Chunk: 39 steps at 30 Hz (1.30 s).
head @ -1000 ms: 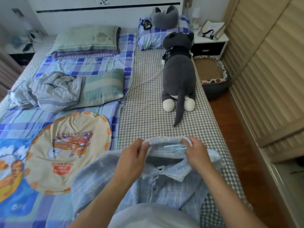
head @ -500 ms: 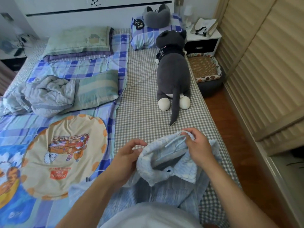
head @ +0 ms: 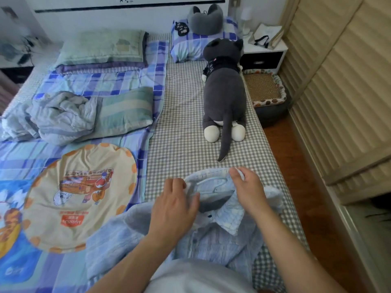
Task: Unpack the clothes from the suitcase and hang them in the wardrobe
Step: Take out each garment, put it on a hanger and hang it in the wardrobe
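On the bed, right hand (head: 250,190) fingers pinch the pale-blue shirt (head: 222,235); left hand (head: 175,206) relaxed.

Bed (head: 190,123) with grey checked sheet, white headboard (head: 127,15) against white wall, white nightstand (head: 264,56) with dark drawer, louvered wooden wardrobe doors (head: 338,92) along the right, reddish wooden floor (head: 296,166), soft daylight.

The shirt (head: 211,235) lies on the bed (head: 179,127) at lower centre, both hands at its collar: left hand (head: 173,208) left, right hand (head: 249,191) right. Above it lies the plush cat (head: 224,98). The round cushion (head: 80,195) sits lower left (crumpled blanket (head: 61,115) above it). Pillows (head: 103,47) line the top. The wardrobe (head: 338,85) fills the right edge, a pet bed (head: 266,89) on the floor beside it.
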### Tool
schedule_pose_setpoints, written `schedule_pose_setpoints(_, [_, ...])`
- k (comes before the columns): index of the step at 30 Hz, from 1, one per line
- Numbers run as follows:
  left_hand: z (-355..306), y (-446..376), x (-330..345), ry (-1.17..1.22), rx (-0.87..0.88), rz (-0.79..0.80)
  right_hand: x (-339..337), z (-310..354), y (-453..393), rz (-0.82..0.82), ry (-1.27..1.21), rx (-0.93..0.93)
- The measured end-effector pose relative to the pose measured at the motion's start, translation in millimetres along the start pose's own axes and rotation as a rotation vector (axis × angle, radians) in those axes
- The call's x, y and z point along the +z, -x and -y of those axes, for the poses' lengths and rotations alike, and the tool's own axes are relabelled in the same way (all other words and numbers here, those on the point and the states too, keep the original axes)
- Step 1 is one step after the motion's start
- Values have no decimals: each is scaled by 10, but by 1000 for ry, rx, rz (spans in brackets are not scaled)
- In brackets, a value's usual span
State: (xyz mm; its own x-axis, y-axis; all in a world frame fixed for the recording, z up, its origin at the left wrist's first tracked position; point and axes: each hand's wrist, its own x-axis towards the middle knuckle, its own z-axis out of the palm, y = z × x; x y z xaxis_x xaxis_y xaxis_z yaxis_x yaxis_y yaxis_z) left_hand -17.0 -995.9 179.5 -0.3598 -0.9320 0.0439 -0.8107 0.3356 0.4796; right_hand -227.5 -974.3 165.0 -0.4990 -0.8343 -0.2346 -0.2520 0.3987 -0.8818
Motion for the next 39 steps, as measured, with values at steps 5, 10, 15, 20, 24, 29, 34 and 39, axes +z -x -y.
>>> schedule_pose_setpoints(5, [366, -141, -16, -120, 147, 161, -37, -55, -115, 14, 50, 19])
schedule_pose_setpoints(10, [420, -140, -102, 86, 46, 385, -104, -84, -188, 97, 37, -31])
schedule_pose_setpoints(15, [218, -106, -57, 476, -154, 117, -137, -178, -105, -100, 365, -46])
schedule_pose_setpoints(20, [86, -239, -79, 591, -224, 127, 143, -220, 335, -39, -143, 345])
schedule_pose_setpoints(24, [156, -195, -62, 550, -99, 218, 96, -316, 316, -173, -415, 310])
schedule_pose_setpoints(29, [184, -102, -23, 628, -36, 166, -121, -254, -45, -23, -578, 438])
schedule_pose_setpoints(34, [304, -107, -27, 646, -63, 136, -235, -137, -124, 161, -843, 715])
schedule_pose_setpoints(39, [354, -114, -57, 601, -48, 182, -206, -139, -61, 219, -772, 642])
